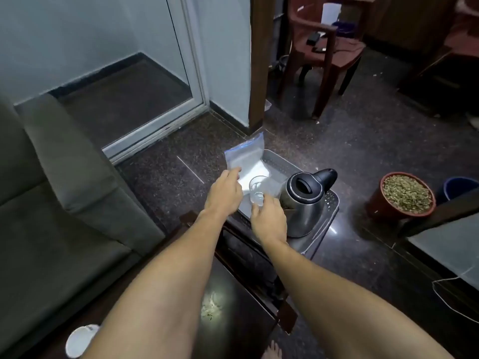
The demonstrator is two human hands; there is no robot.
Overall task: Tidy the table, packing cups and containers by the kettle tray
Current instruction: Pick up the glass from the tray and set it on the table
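Note:
A grey perforated tray (328,211) sits on the floor beyond the dark table's far end. On it stands a steel kettle (303,203) with a black lid and handle. A clear zip bag (246,158) with a blue seal and white contents stands in the tray's far left part. My left hand (225,193) rests on the bag's near edge. My right hand (268,218) holds a clear glass cup (258,189) between the bag and the kettle. A white cup (79,340) stands on the table at the lower left, by my left forearm.
The dark glossy table (233,294) runs under both forearms. A grey sofa (64,190) fills the left. At right stand a clay pot of pebbles (404,195) and a blue bucket (458,189). A brown plastic chair (324,53) is at the back. My bare foot (272,351) shows below.

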